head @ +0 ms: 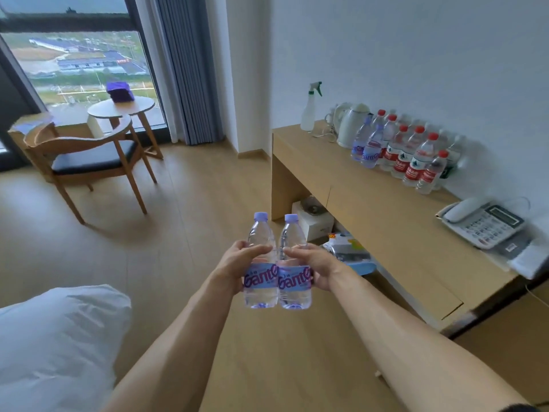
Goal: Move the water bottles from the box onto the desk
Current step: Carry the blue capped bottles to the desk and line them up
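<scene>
My left hand (234, 267) grips a clear water bottle (260, 288) with a purple cap and purple label. My right hand (316, 267) grips a second, matching bottle (294, 289). Both bottles are upright, side by side and touching, held in the air over the wooden floor to the left of the desk (386, 221). On the desk against the wall stand several bottles: two purple-label ones (367, 147) and several red-cap ones (413, 157). The box is not in view.
A white kettle (352, 126), a spray bottle (310, 110) and a telephone (481, 223) also sit on the desk. Boxes and bags (341, 242) lie under the desk. A chair (89, 156), a round table (121, 110) and a white pillow (56, 346) are at the left.
</scene>
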The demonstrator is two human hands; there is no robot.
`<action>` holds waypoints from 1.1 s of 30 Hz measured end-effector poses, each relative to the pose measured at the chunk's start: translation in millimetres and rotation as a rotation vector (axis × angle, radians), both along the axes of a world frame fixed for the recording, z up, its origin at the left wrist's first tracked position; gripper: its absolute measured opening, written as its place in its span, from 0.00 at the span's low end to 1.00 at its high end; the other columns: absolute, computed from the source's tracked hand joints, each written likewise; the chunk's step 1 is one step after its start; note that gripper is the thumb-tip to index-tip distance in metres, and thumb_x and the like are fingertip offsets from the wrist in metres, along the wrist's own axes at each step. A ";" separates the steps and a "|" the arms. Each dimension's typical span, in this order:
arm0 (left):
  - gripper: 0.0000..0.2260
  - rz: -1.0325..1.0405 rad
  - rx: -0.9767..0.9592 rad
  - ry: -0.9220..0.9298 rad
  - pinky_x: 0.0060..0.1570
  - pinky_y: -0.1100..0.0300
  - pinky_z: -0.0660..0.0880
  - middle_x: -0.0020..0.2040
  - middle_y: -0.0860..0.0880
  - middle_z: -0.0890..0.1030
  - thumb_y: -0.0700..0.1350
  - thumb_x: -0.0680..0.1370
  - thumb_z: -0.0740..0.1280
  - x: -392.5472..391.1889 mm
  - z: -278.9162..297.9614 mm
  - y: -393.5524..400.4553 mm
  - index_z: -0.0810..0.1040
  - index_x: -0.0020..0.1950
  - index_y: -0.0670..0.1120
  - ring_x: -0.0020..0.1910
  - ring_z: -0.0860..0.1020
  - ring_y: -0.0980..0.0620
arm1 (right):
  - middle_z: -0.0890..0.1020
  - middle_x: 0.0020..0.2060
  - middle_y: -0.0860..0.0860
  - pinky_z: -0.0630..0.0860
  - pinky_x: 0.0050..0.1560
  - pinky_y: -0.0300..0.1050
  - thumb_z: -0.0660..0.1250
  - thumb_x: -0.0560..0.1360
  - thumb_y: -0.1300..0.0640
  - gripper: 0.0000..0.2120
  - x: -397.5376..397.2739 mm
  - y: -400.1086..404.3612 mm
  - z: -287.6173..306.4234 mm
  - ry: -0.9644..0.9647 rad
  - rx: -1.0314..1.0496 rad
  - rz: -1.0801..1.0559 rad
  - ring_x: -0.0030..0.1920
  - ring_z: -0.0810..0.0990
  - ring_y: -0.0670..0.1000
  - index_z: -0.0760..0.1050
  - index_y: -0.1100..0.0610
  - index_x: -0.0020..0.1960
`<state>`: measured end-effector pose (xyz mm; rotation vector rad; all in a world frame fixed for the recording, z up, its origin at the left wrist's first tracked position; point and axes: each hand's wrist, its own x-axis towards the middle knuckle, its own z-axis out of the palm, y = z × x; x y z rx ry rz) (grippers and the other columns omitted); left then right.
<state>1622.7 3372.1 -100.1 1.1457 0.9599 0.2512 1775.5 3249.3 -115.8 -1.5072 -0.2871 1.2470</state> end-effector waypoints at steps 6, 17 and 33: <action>0.24 -0.055 -0.009 0.000 0.36 0.52 0.82 0.53 0.39 0.84 0.47 0.71 0.79 53.2 -7.0 54.0 0.73 0.61 0.46 0.40 0.85 0.46 | 0.84 0.56 0.58 0.83 0.45 0.54 0.81 0.66 0.50 0.31 45.1 41.8 -8.1 0.000 0.006 -0.064 0.50 0.87 0.58 0.74 0.56 0.64; 0.25 -0.057 0.048 0.008 0.39 0.49 0.83 0.54 0.39 0.83 0.45 0.69 0.80 188.3 -12.3 163.5 0.74 0.61 0.45 0.44 0.86 0.43 | 0.85 0.56 0.59 0.80 0.57 0.59 0.81 0.66 0.50 0.32 184.7 151.4 -33.5 0.009 0.057 -0.045 0.57 0.84 0.61 0.75 0.59 0.66; 0.23 -0.202 0.062 -0.053 0.44 0.46 0.82 0.54 0.38 0.84 0.42 0.70 0.78 423.8 -6.5 240.2 0.75 0.62 0.42 0.43 0.85 0.42 | 0.85 0.41 0.48 0.73 0.39 0.44 0.79 0.67 0.48 0.18 389.2 204.0 -18.4 -0.061 0.070 -0.226 0.40 0.82 0.49 0.77 0.51 0.53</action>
